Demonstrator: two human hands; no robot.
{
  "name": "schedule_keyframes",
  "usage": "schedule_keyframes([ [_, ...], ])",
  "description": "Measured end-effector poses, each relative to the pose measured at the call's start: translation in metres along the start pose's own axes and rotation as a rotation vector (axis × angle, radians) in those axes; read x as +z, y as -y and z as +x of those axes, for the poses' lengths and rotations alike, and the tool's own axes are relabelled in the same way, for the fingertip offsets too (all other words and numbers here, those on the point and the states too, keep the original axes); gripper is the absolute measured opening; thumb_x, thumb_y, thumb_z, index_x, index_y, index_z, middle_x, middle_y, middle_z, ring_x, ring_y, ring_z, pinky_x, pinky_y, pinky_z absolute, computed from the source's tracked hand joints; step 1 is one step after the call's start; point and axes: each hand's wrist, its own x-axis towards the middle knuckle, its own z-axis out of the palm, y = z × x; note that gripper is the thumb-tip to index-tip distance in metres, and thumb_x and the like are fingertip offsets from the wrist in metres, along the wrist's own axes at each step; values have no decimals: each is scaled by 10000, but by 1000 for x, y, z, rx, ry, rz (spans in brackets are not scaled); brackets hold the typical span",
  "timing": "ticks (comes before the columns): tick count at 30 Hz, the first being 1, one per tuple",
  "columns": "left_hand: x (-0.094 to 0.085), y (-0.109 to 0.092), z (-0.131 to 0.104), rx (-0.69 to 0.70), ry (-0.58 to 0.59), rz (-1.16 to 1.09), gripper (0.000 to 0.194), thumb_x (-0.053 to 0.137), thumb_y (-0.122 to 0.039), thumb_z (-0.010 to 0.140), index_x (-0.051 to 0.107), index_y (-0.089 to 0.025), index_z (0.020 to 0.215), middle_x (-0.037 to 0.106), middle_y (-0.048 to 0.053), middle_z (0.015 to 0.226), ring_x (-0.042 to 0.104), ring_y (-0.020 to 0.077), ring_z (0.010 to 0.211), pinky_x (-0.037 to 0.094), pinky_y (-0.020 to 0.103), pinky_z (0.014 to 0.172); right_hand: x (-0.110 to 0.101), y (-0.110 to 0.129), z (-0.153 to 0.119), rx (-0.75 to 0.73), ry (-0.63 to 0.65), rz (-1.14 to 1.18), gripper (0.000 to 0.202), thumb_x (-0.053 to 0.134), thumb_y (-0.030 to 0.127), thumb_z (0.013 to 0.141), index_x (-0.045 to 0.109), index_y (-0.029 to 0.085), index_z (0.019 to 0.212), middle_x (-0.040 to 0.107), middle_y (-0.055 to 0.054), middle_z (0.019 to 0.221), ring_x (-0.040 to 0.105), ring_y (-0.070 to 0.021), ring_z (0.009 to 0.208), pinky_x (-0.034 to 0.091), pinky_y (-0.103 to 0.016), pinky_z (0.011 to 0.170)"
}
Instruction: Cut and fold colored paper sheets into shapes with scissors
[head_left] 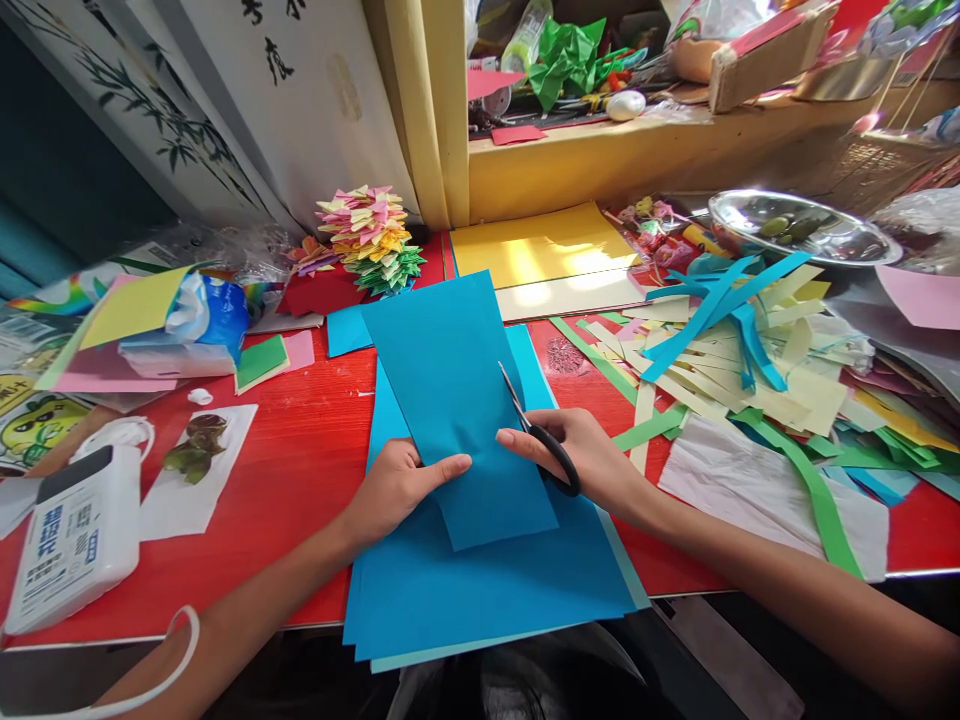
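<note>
A blue paper sheet is held up at a slant, pinched between the thumb and fingers of my left hand at its left edge. My right hand is closed on a pair of black-handled scissors, whose blades point up and away along the sheet's right edge. My right thumb lies over the sheet. Whether the blades are apart cannot be made out. Beneath both hands lies a stack of larger blue sheets, reaching past the table's front edge.
Cut paper strips and a white tissue cover the right side. A metal bowl stands behind them. Yellow sheets and a folded-paper stack are at the back. At left are a white device and a tissue pack.
</note>
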Motion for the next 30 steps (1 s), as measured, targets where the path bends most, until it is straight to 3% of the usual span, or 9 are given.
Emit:
schedule_keyframes([
  [9,1,-1,0,-29,78,-6,332,676,-478,673,624,-153,719,655,63,709,630,231,737,496,302,574,1,-2,0,-3,-13,27,518,601,543,762,292,180,561,203,56,552,195,-66,502,140,-233,436],
  [14,0,0,0,-43,79,-44,322,685,-456,681,609,-143,683,657,62,737,610,195,691,515,309,610,0,0,1,9,-16,42,510,621,525,753,312,175,548,226,59,533,223,-58,483,159,-220,427],
  [18,-3,-4,2,-46,98,-263,240,693,-370,706,646,-150,790,689,57,873,626,179,750,539,310,687,-7,6,3,143,100,67,457,598,548,759,444,164,565,431,30,500,402,-72,466,255,-209,436],
  [22,-10,-4,5,-18,-13,-415,167,709,-298,700,653,-149,750,698,34,815,636,164,743,540,276,680,-14,11,5,203,254,115,452,580,572,757,553,141,625,606,-43,585,526,-107,484,314,-214,438],
  [24,-13,-3,7,-12,-53,-435,164,718,-287,691,641,-142,692,691,26,762,632,156,714,540,269,670,-15,12,5,143,156,186,455,558,586,768,586,133,730,601,-40,590,539,-117,486,324,-217,426],
  [26,-13,-3,7,-22,-52,-421,169,724,-286,684,642,-139,687,690,27,753,631,152,697,540,264,654,-17,11,5,-10,-73,242,430,554,557,792,595,136,868,603,-35,651,560,-125,553,360,-217,446],
  [28,-12,-3,6,-51,13,-397,182,723,-285,689,666,-149,796,703,39,837,645,167,750,549,279,678,-18,10,5,-145,-277,257,384,589,490,800,575,158,994,616,-43,795,580,-137,681,412,-215,499],
  [30,-9,-5,4,-89,136,-366,276,714,-290,701,662,-166,942,698,57,977,652,197,858,553,319,747,-20,7,6,-171,-339,279,403,640,424,780,534,191,1091,603,-42,922,578,-141,745,448,-221,534],
])
